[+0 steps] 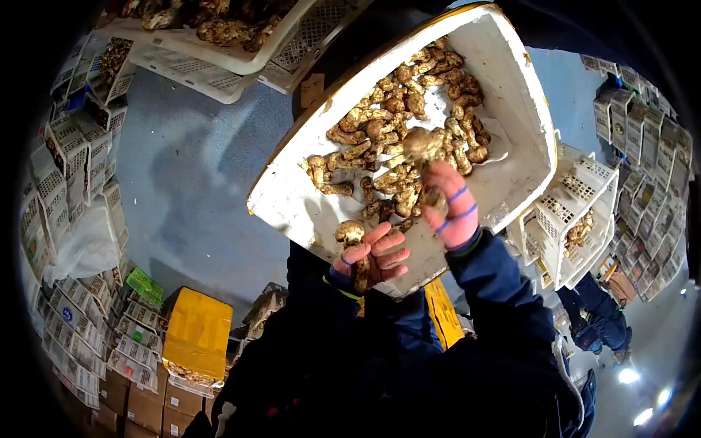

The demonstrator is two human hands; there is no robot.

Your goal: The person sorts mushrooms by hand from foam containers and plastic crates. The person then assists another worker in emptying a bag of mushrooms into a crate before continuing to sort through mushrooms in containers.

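My left hand (pixel 376 255) is at the near edge of a white foam box (pixel 522 186), holding a brown-and-white mushroom (pixel 350 232) by its stem under the thumb. The other fingers of that hand are spread. Over the box, my right hand (pixel 454 209) has blue bands round its fingers and is closed on a mushroom (pixel 435 198), partly hidden by the fingers. A motion-blurred mushroom (pixel 422 144) shows just beyond the fingertips; I cannot tell whether it is held too. Many soil-stained mushrooms (pixel 394 109) lie across the bottom of the box.
A white crate (pixel 255 62) of larger mushrooms stands at the upper left. White perforated baskets (pixel 577 197), some with mushrooms, are on the right. Stacked baskets (pixel 73 160) and a yellow-topped box (pixel 197 332) line the left. Another person's dark clothing (pixel 599 314) shows at lower right.
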